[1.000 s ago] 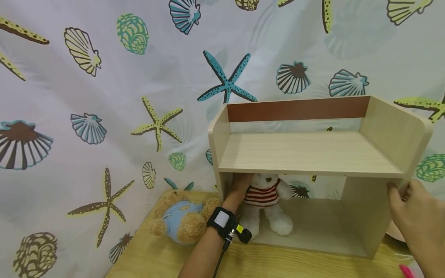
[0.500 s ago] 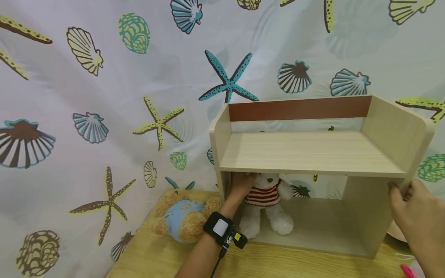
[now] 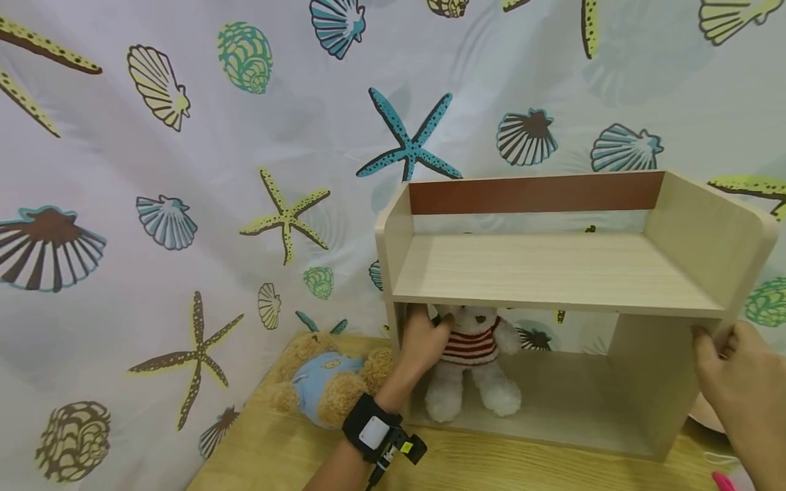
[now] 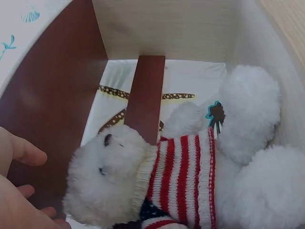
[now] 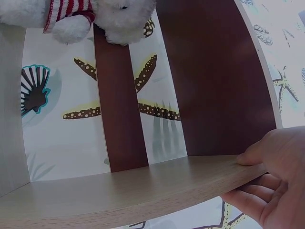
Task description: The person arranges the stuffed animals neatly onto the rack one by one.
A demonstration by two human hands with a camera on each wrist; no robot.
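A white teddy bear (image 3: 469, 348) in a red-and-white striped sweater sits in the lower compartment of a small wooden shelf (image 3: 552, 266), against its left side. My left hand (image 3: 424, 341) is inside that compartment beside the bear's head, partly under the upper board. In the left wrist view the thumb stands away from the head, and the other fingertips (image 4: 47, 212) lie right at its edge. On the far side, my right hand (image 3: 739, 382) grips the front edge of the right side panel (image 5: 209, 183), thumb on the inner face and fingers outside.
Left of the shelf, a brown teddy bear (image 3: 328, 378) in blue clothing lies on the wooden table (image 3: 258, 443). A patterned cloth (image 3: 202, 136) hangs behind. At the lower right are a round pale object (image 3: 706, 414) and something pink (image 3: 723, 481).
My left hand and wrist have drawn back down and left, away from the bear's head. The right hand keeps its grip on the shelf, and the bear stays in place.
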